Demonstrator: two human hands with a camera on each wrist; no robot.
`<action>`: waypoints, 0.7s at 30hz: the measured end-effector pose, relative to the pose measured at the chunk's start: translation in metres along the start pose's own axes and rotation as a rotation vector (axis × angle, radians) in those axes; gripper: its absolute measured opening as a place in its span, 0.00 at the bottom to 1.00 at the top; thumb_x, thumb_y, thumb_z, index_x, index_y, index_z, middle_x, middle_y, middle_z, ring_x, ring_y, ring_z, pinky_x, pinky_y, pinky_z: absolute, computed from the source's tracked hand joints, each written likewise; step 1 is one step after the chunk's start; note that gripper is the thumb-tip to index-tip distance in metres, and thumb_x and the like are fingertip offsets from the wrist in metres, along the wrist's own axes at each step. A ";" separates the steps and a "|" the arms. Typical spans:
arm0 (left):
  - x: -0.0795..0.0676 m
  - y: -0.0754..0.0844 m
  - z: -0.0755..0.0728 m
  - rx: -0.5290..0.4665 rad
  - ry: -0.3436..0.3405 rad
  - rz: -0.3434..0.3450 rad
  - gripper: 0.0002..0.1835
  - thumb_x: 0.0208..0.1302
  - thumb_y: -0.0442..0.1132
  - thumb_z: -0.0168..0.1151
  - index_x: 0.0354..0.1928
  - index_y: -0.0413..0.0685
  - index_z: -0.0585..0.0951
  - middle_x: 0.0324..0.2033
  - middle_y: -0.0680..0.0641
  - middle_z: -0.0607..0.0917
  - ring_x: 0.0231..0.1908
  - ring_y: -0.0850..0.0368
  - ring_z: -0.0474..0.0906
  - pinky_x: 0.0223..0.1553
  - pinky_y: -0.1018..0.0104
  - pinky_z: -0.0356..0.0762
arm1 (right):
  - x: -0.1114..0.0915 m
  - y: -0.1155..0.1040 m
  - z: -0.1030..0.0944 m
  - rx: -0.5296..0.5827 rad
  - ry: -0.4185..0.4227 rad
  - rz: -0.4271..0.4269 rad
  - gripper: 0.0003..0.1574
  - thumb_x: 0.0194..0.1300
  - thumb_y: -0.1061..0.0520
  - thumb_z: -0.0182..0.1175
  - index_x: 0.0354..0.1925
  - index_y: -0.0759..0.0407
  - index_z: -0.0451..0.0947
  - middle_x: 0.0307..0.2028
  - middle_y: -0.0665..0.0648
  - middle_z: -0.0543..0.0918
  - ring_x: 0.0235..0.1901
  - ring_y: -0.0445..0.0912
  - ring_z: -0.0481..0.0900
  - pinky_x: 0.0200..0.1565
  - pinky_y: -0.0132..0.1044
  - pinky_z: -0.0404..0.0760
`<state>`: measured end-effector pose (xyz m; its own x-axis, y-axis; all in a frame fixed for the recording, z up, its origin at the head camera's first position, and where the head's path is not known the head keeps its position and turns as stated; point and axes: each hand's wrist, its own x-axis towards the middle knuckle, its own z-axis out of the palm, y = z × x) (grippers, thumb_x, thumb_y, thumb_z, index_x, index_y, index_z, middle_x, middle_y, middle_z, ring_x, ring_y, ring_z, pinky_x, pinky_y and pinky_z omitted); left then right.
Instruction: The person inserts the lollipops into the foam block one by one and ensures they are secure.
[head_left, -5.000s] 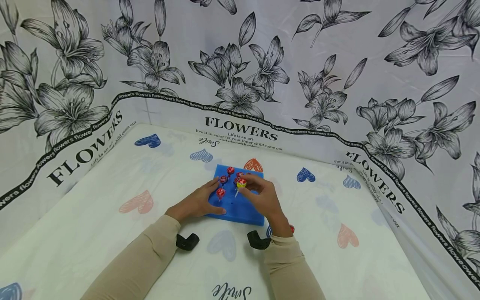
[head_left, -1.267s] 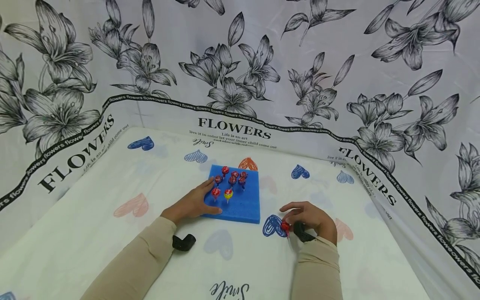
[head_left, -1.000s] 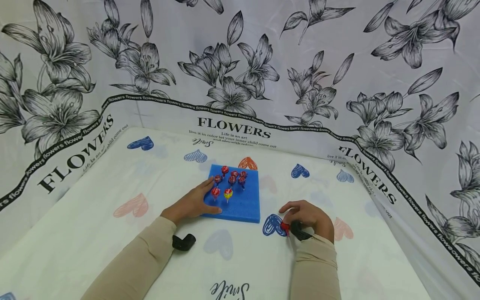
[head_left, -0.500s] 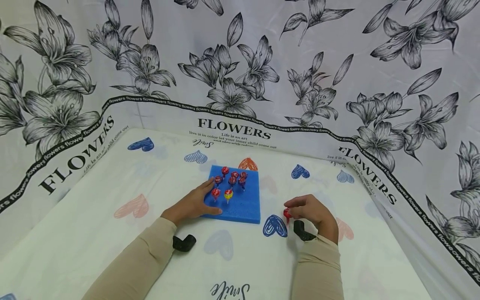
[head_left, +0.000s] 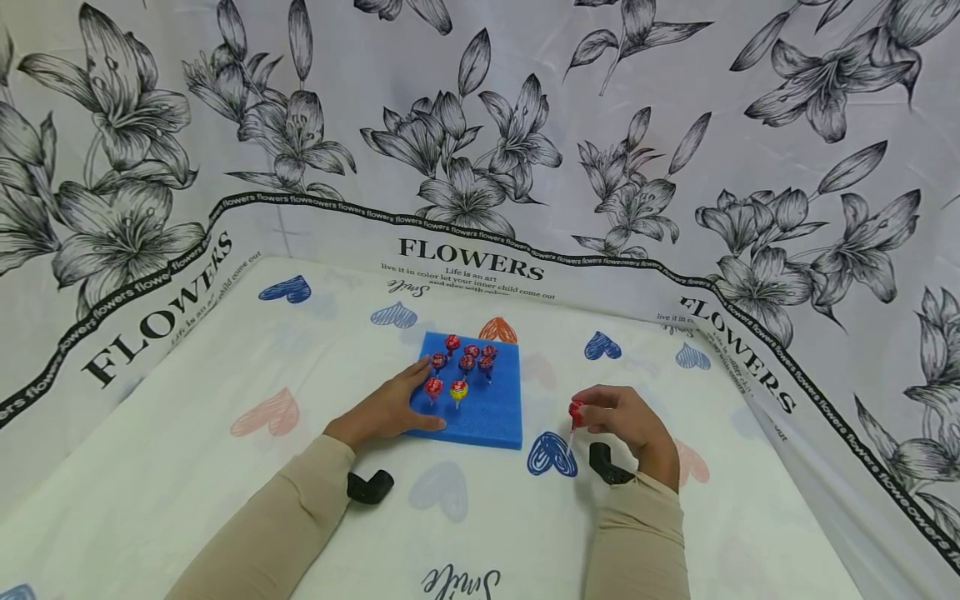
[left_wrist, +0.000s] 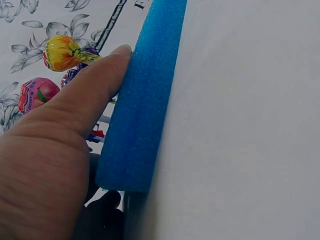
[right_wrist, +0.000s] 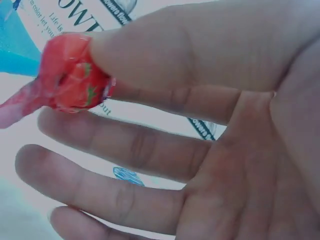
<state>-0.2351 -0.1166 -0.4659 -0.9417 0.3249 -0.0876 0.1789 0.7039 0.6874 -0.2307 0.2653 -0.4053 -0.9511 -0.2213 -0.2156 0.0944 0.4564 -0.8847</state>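
In the head view my right hand (head_left: pixel 630 423) pinches a red-wrapped lollipop (head_left: pixel 576 411) by its head, with the white stick pointing down. The right wrist view shows that lollipop (right_wrist: pixel 67 75) between thumb and index finger, the other fingers extended. A blue foam block (head_left: pixel 491 421) lies left of it, with several lollipops standing in its left and middle part. Nearest the front are a red-and-yellow lollipop (head_left: pixel 459 390) and a red-pink lollipop (head_left: pixel 434 388). My left hand (head_left: pixel 384 408) rests on the block's left side, thumb (left_wrist: pixel 95 85) straight along its top by the near edge.
A white tablecloth (head_left: pixel 300 500) with printed hearts covers the table under the block. Flower-patterned cloth (head_left: pixel 525 167) hangs behind and at the sides. Black wrist mounts (head_left: pixel 370 487) sit at both cuffs.
Five seconds ago my right hand held the red-and-yellow lollipop over the block; it then stood in the foam. The right hand took the red lollipop from the table and lifted it. Left hand stayed.
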 end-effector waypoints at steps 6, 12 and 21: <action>-0.001 -0.001 -0.001 0.007 -0.001 0.001 0.60 0.46 0.66 0.71 0.76 0.48 0.52 0.75 0.51 0.46 0.72 0.44 0.44 0.66 0.44 0.53 | -0.006 -0.008 -0.002 0.008 0.104 -0.073 0.18 0.65 0.60 0.61 0.52 0.66 0.79 0.44 0.62 0.83 0.42 0.54 0.83 0.52 0.47 0.77; 0.000 -0.002 0.000 0.016 -0.003 0.007 0.61 0.46 0.67 0.71 0.76 0.48 0.52 0.75 0.50 0.46 0.72 0.43 0.44 0.66 0.44 0.53 | -0.020 -0.027 -0.007 0.087 0.318 -0.261 0.21 0.65 0.61 0.63 0.54 0.69 0.78 0.45 0.62 0.82 0.43 0.47 0.82 0.52 0.36 0.77; 0.001 -0.003 0.001 0.010 0.004 0.015 0.61 0.46 0.66 0.71 0.76 0.48 0.53 0.75 0.52 0.46 0.72 0.44 0.44 0.66 0.44 0.53 | -0.044 -0.053 -0.007 0.264 0.518 -0.663 0.18 0.58 0.74 0.64 0.49 0.76 0.79 0.38 0.56 0.85 0.38 0.45 0.84 0.43 0.30 0.80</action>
<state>-0.2361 -0.1177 -0.4690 -0.9400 0.3328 -0.0744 0.1957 0.7052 0.6815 -0.1964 0.2570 -0.3457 -0.8420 0.0783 0.5338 -0.5202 0.1444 -0.8417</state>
